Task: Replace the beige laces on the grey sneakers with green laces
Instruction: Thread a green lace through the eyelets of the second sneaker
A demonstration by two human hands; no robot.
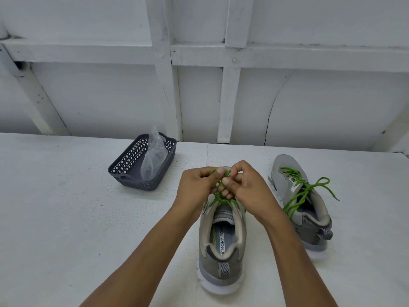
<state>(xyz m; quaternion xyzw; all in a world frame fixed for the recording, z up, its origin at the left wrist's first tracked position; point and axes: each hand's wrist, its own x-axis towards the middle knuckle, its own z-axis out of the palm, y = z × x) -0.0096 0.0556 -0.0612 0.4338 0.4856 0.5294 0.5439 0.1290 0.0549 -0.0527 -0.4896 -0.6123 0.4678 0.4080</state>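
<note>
A grey sneaker (222, 244) stands in front of me on the white table, heel toward me, threaded with a green lace (220, 198). My left hand (197, 187) and my right hand (247, 187) meet above its tongue, and each pinches part of that green lace between curled fingers. The sneaker's toe and most of the lacing are hidden behind my hands. A second grey sneaker (307, 220) lies to the right, its green lace (306, 189) tied in a loose bow.
A dark grey perforated basket (124, 169) stands at the back left of the table with a clear plastic bag (155, 158) in it. A white panelled wall (199, 85) rises right behind the table's far edge.
</note>
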